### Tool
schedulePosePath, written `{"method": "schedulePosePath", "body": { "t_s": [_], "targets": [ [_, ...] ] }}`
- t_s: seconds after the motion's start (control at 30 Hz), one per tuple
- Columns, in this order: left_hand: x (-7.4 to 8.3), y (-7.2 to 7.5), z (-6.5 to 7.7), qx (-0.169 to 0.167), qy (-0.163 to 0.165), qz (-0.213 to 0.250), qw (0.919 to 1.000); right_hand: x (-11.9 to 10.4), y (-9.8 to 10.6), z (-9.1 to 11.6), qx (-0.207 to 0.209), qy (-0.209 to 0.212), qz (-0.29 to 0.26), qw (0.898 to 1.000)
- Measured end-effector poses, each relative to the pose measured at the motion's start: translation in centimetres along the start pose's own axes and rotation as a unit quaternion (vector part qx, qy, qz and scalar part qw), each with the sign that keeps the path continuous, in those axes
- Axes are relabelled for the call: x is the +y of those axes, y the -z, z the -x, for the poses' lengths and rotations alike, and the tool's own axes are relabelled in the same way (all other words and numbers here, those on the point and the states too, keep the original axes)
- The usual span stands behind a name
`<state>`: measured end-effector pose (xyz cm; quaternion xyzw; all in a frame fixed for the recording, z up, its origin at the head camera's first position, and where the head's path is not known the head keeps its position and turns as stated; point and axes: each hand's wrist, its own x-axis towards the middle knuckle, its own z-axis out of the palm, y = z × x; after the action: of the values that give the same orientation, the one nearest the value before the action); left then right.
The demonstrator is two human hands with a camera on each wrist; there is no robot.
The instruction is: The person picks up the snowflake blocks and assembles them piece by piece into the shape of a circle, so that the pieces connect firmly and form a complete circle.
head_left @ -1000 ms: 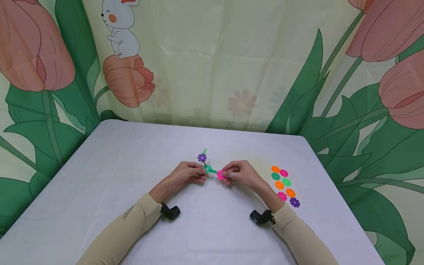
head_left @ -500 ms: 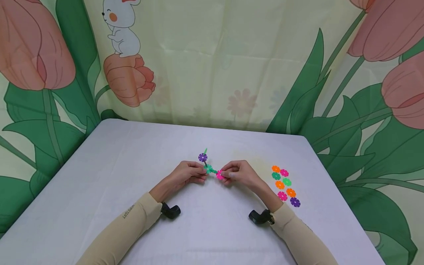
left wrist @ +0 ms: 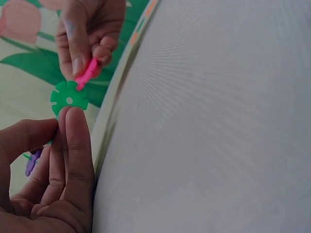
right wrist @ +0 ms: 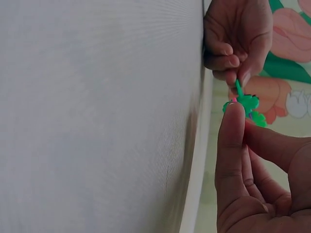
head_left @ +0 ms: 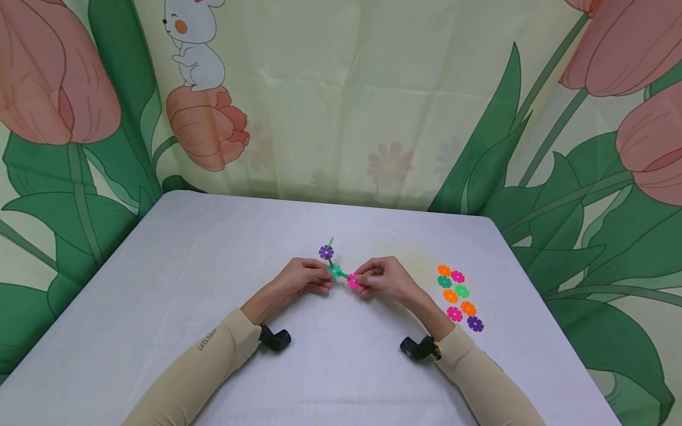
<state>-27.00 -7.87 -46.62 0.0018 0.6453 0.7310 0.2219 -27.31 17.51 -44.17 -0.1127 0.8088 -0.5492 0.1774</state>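
Observation:
Above the middle of the table, both hands hold a small chain of notched, flower-shaped plastic discs. My left hand (head_left: 299,279) pinches a green disc (head_left: 335,271) between thumb and fingers. From it a purple disc (head_left: 326,252) sticks up, topped by a light green disc (head_left: 331,241) seen edge-on. My right hand (head_left: 386,277) pinches a pink disc (head_left: 352,281) by its edge. Between the hands, another green disc (left wrist: 63,97) faces the left wrist view, and the pink disc (left wrist: 87,74) meets its rim. Fingertips partly hide how the two fit together.
Loose discs in several colours lie flat to the right, among them an orange disc (head_left: 450,296), a light green disc (head_left: 462,291) and a purple disc (head_left: 475,323). A white cloth covers the table (head_left: 240,231). A printed curtain (head_left: 319,118) hangs behind it.
My right hand and the pink disc have shifted very slightly left, toward the green discs. Both hands keep their pinch, and the loose discs lie as before.

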Motion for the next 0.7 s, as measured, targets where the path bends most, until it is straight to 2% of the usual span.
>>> {"method": "schedulePosePath", "body": {
  "t_s": [0.37,0.7],
  "targets": [
    [-0.3,0.15,-0.29,-0.003,-0.011,-0.002,0.9999,0.12,-0.35,-0.07,-0.023,0.014,-0.002,1.0],
    [-0.33,-0.07,-0.29,0.007,-0.019,-0.005,0.9998,0.03,-0.56,-0.3,-0.008,0.028,0.014,0.999]
  ]
}}
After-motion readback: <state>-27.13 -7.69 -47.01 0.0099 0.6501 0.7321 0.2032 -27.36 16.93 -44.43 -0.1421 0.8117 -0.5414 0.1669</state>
